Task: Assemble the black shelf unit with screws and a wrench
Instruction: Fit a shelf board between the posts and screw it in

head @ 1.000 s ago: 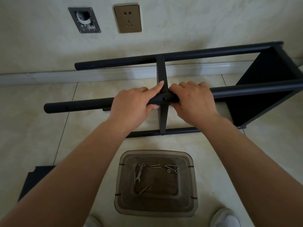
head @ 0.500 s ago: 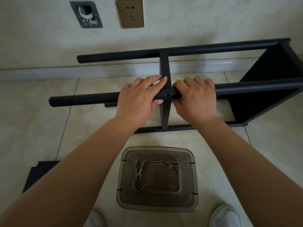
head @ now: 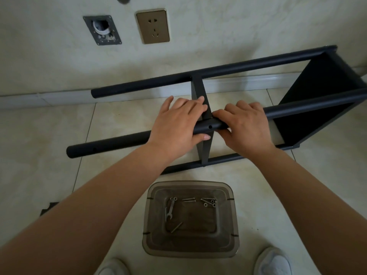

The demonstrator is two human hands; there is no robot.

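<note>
Both hands, left hand (head: 178, 124) and right hand (head: 245, 126), grip the near tube (head: 210, 127) of the floor-laid black shelf unit (head: 309, 100), best steadied until its screw hole meets the middle panel (head: 200, 92).

Black shelf unit (head: 309, 108); smoky translucent grey bin (head: 190, 253) holding silver screws (head: 208, 202) and wrench (head: 169, 212); cream marbled floor tiles (head: 39, 135); gold wall socket (head: 153, 26); white shoes (head: 273, 262).
</note>
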